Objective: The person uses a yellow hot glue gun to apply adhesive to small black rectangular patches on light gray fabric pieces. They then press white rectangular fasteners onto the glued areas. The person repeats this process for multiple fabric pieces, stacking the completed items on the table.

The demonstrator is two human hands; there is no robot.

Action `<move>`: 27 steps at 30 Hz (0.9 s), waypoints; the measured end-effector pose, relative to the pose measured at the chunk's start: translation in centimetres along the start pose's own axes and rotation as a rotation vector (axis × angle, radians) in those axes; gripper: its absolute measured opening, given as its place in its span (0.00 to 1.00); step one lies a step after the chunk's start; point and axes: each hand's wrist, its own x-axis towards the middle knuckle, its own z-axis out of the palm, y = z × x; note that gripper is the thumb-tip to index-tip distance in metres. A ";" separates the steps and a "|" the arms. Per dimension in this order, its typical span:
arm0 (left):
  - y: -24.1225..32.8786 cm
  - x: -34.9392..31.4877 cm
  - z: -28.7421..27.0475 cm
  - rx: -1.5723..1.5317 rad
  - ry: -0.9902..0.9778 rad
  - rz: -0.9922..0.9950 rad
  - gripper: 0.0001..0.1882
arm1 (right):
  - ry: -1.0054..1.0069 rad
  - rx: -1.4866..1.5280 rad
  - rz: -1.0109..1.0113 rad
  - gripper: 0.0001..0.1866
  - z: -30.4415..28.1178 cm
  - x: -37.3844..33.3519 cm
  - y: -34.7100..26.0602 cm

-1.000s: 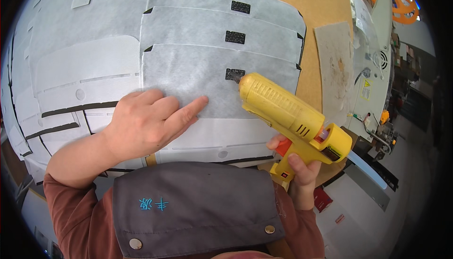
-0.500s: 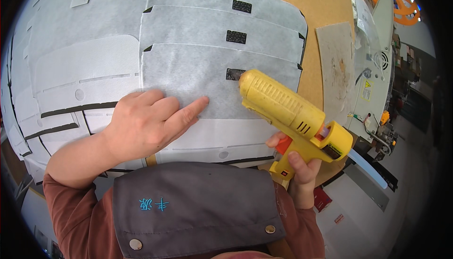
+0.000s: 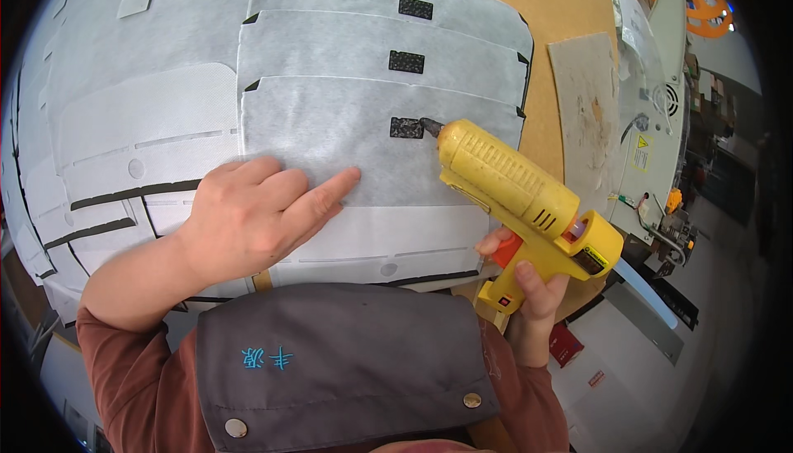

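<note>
Toward the right edge of the bench (image 3: 570,15), we hold the yellow hot-glue gun (image 3: 516,193) in our right hand (image 3: 529,288), grip pressed around its handle with a finger on the orange trigger. Its long axis runs from that hand up and leftward, the nozzle touching the small black patch (image 3: 405,128) on the nearest grey fabric sheet (image 3: 330,135). Our left hand (image 3: 252,213) lies flat with fingers spread on that sheet, nearer the bench's front edge, holding nothing.

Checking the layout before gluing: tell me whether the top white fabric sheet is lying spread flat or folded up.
Spread flat. The top fabric sheet lies smooth on the stack, the left hand pressing it, the glue gun nozzle at its black patch.
</note>
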 end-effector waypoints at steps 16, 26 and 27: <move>0.1 0.0 0.0 -0.011 -0.014 -0.008 0.29 | -0.011 0.052 -0.012 0.29 0.2 -0.6 0.1; 0.0 0.0 0.0 -0.012 0.003 -0.011 0.29 | -0.025 0.062 0.030 0.31 1.3 0.7 -0.5; 0.0 0.0 0.0 -0.013 0.007 -0.010 0.29 | -0.034 0.064 0.024 0.31 1.3 0.8 -0.4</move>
